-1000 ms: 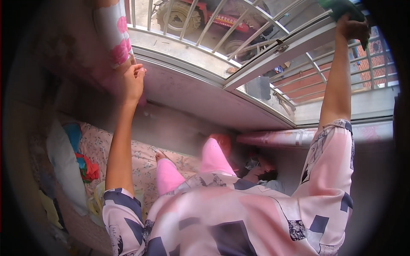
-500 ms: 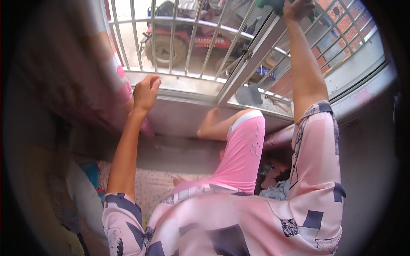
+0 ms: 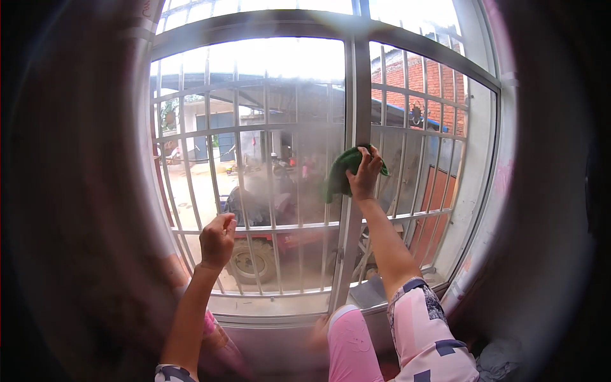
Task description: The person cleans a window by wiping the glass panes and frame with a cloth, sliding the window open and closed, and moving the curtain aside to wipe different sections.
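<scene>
A green cloth [image 3: 342, 170] is bunched under my right hand [image 3: 365, 173], whose fingers close on it. Hand and cloth lie at the upright middle frame bar [image 3: 358, 121] of the window, with the cloth's left part hanging over the edge of the left pane [image 3: 305, 165]. The left pane looks hazy beside the cloth. My left hand [image 3: 217, 240] is raised lower down on the left, in front of the same pane. Its fingers are curled in, and nothing shows in them. I cannot tell whether it touches the glass.
Metal security bars [image 3: 273, 134] stand outside the glass. Beyond them are a muddy tractor wheel [image 3: 251, 261], a yard and a brick wall [image 3: 439, 86]. A curtain [image 3: 137, 159] hangs at the left. My pink-clad knee [image 3: 353, 344] is near the sill [image 3: 273, 309].
My view has tilted up and shows much more of the window. My right hand has come down and inward with the green cloth to the middle bar. The left hand stays raised and curled.
</scene>
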A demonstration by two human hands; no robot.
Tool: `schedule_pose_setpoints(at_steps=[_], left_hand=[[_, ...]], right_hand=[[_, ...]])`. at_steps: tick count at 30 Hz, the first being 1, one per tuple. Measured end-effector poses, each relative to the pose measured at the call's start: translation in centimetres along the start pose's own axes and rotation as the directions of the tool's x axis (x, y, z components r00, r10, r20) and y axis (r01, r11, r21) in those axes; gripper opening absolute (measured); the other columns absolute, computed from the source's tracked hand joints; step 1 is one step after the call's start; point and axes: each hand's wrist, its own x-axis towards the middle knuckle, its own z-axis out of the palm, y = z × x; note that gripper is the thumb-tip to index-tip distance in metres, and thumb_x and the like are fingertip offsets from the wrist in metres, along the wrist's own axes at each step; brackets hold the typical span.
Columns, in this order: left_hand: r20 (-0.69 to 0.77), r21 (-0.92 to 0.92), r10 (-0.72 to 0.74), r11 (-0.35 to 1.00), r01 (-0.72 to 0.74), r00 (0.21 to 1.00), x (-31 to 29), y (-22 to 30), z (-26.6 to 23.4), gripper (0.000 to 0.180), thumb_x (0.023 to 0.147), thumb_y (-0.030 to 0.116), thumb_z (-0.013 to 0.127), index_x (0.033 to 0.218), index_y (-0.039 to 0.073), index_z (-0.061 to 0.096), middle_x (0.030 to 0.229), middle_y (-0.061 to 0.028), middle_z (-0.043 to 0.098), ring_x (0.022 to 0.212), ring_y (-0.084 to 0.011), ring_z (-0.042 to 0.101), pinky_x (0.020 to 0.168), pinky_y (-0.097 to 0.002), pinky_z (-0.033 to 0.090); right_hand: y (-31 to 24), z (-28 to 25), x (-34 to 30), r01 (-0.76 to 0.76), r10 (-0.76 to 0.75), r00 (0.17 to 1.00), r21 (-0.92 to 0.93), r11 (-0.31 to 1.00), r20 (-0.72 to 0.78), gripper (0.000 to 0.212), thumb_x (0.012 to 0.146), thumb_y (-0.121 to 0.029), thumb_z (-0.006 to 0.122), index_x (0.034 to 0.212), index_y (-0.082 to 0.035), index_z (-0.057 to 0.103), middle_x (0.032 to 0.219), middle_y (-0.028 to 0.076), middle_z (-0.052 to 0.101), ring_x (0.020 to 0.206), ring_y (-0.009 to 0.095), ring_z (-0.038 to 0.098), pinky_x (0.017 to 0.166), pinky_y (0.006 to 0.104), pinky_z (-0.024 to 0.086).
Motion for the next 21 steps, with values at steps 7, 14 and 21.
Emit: schedule_pose_setpoints(at_steps=[7,14,21], left_hand=[[0.107,0.317,-0.008,0.948,-0.027,0.994,9.2,-8.9,1.1,0.038,0.081,0.017,0.058,0.114,-0.001,0.050,0.107,-0.0199,0.056,0.097,-0.0300,0.057,0.086,-0.0353,0.044],[-0.546,0.516,-0.183,0.695,0.500,0.818,10.7,-21.2,-20.0,0.061,0.079,0.026,0.059,0.125,-0.006,0.037,0.126,-0.0258,0.044,0.114,-0.0379,0.046,0.093,-0.0416,0.039],[-0.626,0.518,-0.289,0.540,0.663,0.724,12.8,-19.1,-20.0,0.044,0.078,0.026,0.057,0.107,-0.006,0.054,0.106,-0.0256,0.057,0.100,-0.0366,0.056,0.082,-0.0426,0.047]], right_hand=[[1.0,-0.1,-0.8,0.069,-0.068,0.997,-0.065,0.996,0.020,0.076,0.055,-0.004,0.074,0.123,-0.013,0.040,0.129,0.020,0.034,0.117,0.039,0.034,0.096,0.0479,0.029],[1.9,1.4,-1.1,0.171,-0.174,0.983,-0.053,0.984,-0.060,0.062,0.069,-0.023,0.065,0.126,-0.011,0.042,0.130,0.020,0.037,0.116,0.038,0.036,0.097,0.0462,0.026],[2.1,1.1,-0.9,0.206,-0.209,0.972,-0.033,0.978,-0.113,0.059,0.072,-0.022,0.065,0.125,-0.011,0.043,0.129,0.017,0.040,0.117,0.034,0.038,0.099,0.0439,0.025]])
